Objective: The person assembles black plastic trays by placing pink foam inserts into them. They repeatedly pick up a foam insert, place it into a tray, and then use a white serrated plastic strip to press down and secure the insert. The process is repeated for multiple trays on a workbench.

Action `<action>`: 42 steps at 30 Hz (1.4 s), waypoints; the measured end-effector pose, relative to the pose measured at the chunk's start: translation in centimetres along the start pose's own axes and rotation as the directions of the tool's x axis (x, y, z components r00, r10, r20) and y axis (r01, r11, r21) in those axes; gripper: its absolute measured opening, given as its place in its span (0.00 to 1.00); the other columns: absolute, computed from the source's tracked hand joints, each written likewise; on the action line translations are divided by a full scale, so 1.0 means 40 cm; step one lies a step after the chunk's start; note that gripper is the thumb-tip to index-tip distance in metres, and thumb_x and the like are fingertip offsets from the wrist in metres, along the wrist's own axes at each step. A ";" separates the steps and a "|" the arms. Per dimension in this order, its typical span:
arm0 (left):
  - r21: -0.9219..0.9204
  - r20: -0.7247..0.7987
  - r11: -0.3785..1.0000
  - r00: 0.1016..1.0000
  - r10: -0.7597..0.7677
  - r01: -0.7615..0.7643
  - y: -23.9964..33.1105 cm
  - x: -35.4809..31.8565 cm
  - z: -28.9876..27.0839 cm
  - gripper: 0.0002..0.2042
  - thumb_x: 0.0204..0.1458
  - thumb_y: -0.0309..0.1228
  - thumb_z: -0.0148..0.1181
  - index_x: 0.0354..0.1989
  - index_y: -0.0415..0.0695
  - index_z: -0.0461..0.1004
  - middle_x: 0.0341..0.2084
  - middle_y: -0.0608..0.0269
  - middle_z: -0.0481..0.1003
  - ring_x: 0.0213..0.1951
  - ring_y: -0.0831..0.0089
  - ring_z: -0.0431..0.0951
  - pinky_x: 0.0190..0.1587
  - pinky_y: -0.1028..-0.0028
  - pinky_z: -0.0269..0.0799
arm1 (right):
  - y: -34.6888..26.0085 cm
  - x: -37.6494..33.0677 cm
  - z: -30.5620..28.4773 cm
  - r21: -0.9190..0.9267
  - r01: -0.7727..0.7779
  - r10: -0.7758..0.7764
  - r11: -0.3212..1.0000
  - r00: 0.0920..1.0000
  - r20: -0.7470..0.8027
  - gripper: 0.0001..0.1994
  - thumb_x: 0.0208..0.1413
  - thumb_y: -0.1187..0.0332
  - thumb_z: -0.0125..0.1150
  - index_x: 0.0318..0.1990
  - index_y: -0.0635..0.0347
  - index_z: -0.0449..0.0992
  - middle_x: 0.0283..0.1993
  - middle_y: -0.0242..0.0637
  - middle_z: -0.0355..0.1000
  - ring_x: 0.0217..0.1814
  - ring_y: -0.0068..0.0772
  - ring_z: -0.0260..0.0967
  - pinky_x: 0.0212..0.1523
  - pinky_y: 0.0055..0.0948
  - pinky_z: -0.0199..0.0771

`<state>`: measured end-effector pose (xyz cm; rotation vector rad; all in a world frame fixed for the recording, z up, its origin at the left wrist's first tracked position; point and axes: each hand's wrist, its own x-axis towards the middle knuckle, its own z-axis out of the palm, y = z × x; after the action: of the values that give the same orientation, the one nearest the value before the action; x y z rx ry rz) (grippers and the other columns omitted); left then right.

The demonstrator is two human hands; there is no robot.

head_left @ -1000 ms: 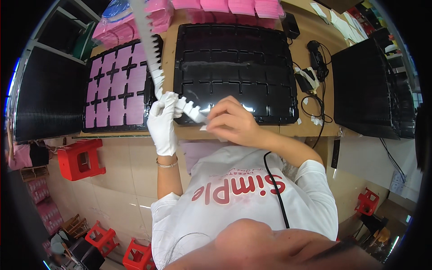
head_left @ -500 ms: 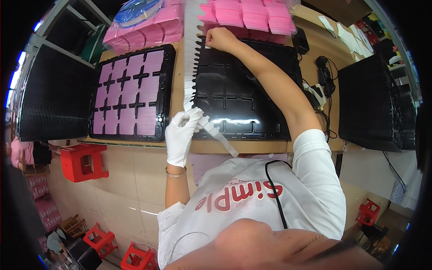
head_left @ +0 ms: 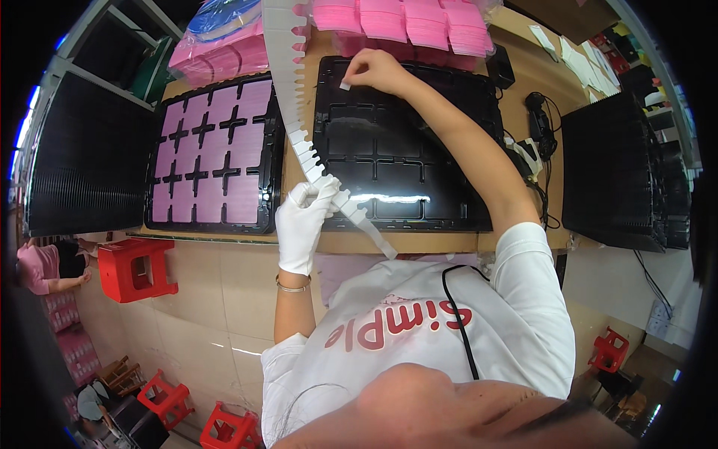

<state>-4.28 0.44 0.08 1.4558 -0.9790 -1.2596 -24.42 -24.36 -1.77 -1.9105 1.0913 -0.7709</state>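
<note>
Head view, looking down at a wooden workbench (head_left: 523, 82); we see the left hand (head_left: 303, 224), in a white fabric glove, closed around a long white notched backing strip (head_left: 299, 138), its fingers pinching the strip where it crosses the near edge of the bench; the strip runs from the top of the picture, between the two trays, down past the hand to a loose tail near the person's chest; the bare right hand (head_left: 374, 71) is stretched to the far left corner of the empty black moulded plastic tray (head_left: 411, 202), thumb and forefinger pressed together on a small white rectangular piece (head_left: 345, 85) that sits just over a far compartment; whether the piece touches the tray we cannot tell; to the left lies a second black compartment tray filled with pink square pads (head_left: 213, 161); stacks of pink pads in clear wrapping (head_left: 419, 22) stand beyond both trays; a red plastic stool (head_left: 134, 266) stands on the floor below the bench.
</note>
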 end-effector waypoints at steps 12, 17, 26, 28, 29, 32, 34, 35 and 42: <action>-0.169 -0.073 0.984 0.996 0.044 -0.056 0.011 -0.028 -0.014 0.06 0.57 0.28 0.60 0.35 0.38 0.74 0.33 0.63 0.79 0.26 0.82 0.75 0.28 0.84 0.68 | -0.236 -0.494 0.176 0.298 -0.338 0.291 0.892 0.937 0.194 0.08 0.53 0.70 0.65 0.39 0.61 0.79 0.29 0.28 0.71 0.27 0.11 0.62 0.27 0.14 0.59; -0.138 -0.090 0.986 0.993 0.080 -0.092 -0.005 -0.043 -0.028 0.06 0.57 0.29 0.61 0.34 0.38 0.74 0.30 0.65 0.78 0.26 0.83 0.75 0.28 0.83 0.68 | -0.252 -0.536 0.249 0.189 0.113 -0.081 0.975 0.982 -0.171 0.05 0.49 0.72 0.69 0.33 0.59 0.81 0.30 0.29 0.68 0.28 0.16 0.64 0.26 0.15 0.59; -0.061 -0.238 0.997 0.971 0.023 -0.039 -0.041 -0.060 -0.100 0.08 0.56 0.32 0.63 0.35 0.39 0.77 0.26 0.67 0.77 0.25 0.84 0.73 0.29 0.83 0.68 | -0.230 -0.392 0.198 -0.007 0.089 -0.085 0.996 0.968 0.235 0.06 0.47 0.70 0.68 0.31 0.60 0.78 0.30 0.33 0.66 0.28 0.24 0.66 0.29 0.24 0.64; -0.047 -0.223 0.999 0.975 0.012 -0.023 -0.046 -0.063 -0.102 0.08 0.56 0.32 0.63 0.35 0.39 0.77 0.26 0.66 0.78 0.25 0.84 0.74 0.29 0.83 0.68 | -0.214 -0.376 0.217 -0.187 0.115 -0.073 0.976 0.973 0.219 0.07 0.46 0.70 0.67 0.30 0.61 0.76 0.29 0.35 0.66 0.28 0.27 0.67 0.30 0.26 0.66; -0.049 -0.220 0.999 0.975 0.008 -0.019 -0.044 -0.063 -0.098 0.08 0.56 0.32 0.63 0.35 0.39 0.77 0.27 0.66 0.78 0.25 0.84 0.74 0.29 0.83 0.68 | -0.205 -0.373 0.228 -0.275 0.126 -0.069 0.953 0.975 0.209 0.07 0.46 0.69 0.67 0.29 0.61 0.75 0.29 0.36 0.67 0.28 0.29 0.68 0.30 0.28 0.67; -0.062 -0.210 0.998 0.978 0.007 -0.021 -0.040 -0.062 -0.093 0.08 0.56 0.32 0.63 0.35 0.39 0.77 0.28 0.65 0.78 0.25 0.84 0.74 0.28 0.83 0.68 | -0.183 -0.374 0.258 -0.322 0.180 -0.149 0.929 0.982 0.118 0.06 0.47 0.70 0.63 0.28 0.62 0.72 0.29 0.38 0.67 0.30 0.32 0.69 0.31 0.29 0.68; -0.077 -0.200 0.996 0.979 0.028 -0.045 -0.042 -0.064 -0.101 0.08 0.56 0.32 0.62 0.36 0.39 0.77 0.29 0.65 0.78 0.25 0.83 0.74 0.28 0.83 0.67 | -0.205 -0.377 0.244 -0.146 0.117 -0.106 0.982 0.991 0.084 0.05 0.49 0.71 0.60 0.29 0.62 0.72 0.31 0.39 0.70 0.31 0.31 0.69 0.32 0.28 0.68; -0.096 -0.191 0.994 0.981 0.031 -0.050 -0.039 -0.068 -0.100 0.09 0.57 0.33 0.62 0.36 0.39 0.77 0.28 0.66 0.77 0.24 0.84 0.73 0.28 0.84 0.66 | -0.211 -0.382 0.236 -0.055 0.085 -0.081 0.995 0.994 0.069 0.04 0.50 0.72 0.58 0.30 0.62 0.71 0.33 0.39 0.71 0.32 0.30 0.69 0.33 0.28 0.68; -0.167 -0.129 0.984 0.991 0.033 -0.054 0.006 -0.074 -0.081 0.11 0.59 0.37 0.59 0.36 0.39 0.76 0.24 0.69 0.74 0.22 0.84 0.70 0.25 0.85 0.61 | -0.236 -0.486 0.229 0.784 -0.393 0.246 0.480 0.919 0.310 0.11 0.57 0.74 0.46 0.43 0.67 0.73 0.41 0.44 0.74 0.34 0.19 0.63 0.32 0.19 0.62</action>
<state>-1.51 3.69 1.11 1.3560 -0.7954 -1.1755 -21.91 -1.04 -0.61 -0.8665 0.7209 -0.7176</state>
